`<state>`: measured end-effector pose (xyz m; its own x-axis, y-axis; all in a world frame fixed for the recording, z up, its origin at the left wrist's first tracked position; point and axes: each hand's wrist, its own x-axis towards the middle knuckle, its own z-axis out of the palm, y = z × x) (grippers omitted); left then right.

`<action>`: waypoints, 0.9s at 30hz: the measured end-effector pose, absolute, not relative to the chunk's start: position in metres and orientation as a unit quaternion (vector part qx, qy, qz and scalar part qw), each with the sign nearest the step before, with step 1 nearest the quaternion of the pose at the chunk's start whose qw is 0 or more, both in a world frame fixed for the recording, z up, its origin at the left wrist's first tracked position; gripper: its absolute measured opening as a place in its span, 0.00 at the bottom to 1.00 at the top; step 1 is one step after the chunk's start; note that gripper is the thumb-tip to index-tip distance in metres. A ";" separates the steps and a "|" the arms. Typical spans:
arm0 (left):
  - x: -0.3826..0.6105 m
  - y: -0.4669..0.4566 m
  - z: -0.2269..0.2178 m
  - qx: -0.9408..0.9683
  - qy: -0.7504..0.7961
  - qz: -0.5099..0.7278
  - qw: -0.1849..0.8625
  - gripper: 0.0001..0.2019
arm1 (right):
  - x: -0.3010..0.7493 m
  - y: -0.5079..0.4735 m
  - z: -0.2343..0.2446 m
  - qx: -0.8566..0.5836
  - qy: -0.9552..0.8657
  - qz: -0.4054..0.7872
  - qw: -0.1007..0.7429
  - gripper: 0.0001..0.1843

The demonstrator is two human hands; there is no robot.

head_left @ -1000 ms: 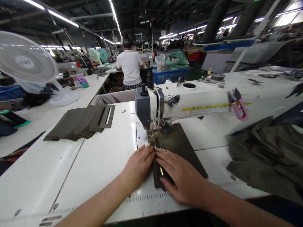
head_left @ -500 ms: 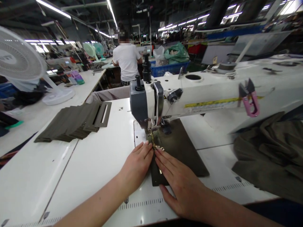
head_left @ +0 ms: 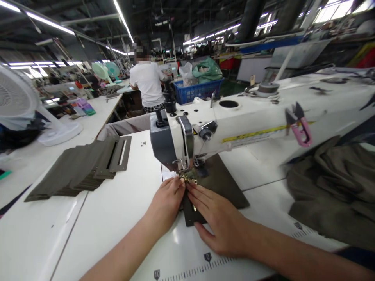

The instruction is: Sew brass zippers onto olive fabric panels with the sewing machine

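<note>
A dark olive panel lies under the needle area of a white sewing machine. A gold-toothed zipper runs along its slot, and its gold pull sits just in front of the presser foot. Beside the foot, my left hand has its fingers bent together, pinching at the zipper; the fingertips are partly hidden. My right hand lies on the panel with fingers stretched forward and thumb apart. Its fingertips touch the zipper near the pull and cover part of the teeth.
Left on the white table is a stack of slotted olive panels. A white fan stands beyond it. Pink thread snips hang on the machine arm. Bunched olive fabric lies right. A person in white works ahead.
The panel has moved slightly forward under the foot, and the zipper pull is closer to it. My left fingers have bent inward from lying flatter. The whole view has shifted right.
</note>
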<state>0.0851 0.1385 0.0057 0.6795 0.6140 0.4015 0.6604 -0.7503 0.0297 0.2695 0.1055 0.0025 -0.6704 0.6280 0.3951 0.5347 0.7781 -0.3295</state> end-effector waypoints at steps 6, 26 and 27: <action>0.086 0.136 0.013 -0.908 -0.377 -0.181 0.020 0.13 | 0.265 0.142 0.006 -0.440 -0.858 0.020 0.264 0.12; 0.092 0.119 0.009 -0.909 -0.392 -0.131 0.051 0.15 | 0.240 0.180 -0.001 -0.622 -0.763 0.029 0.174 0.17; 0.090 0.119 0.007 -0.906 -0.394 -0.147 0.049 0.15 | 0.243 0.173 0.000 -0.603 -0.778 0.027 0.176 0.16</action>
<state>0.0902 0.1187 0.0068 0.6467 0.6992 0.3047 0.7280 -0.6850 0.0268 0.2434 0.1733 0.0002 -0.2113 0.9469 0.2424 0.9282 0.2721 -0.2539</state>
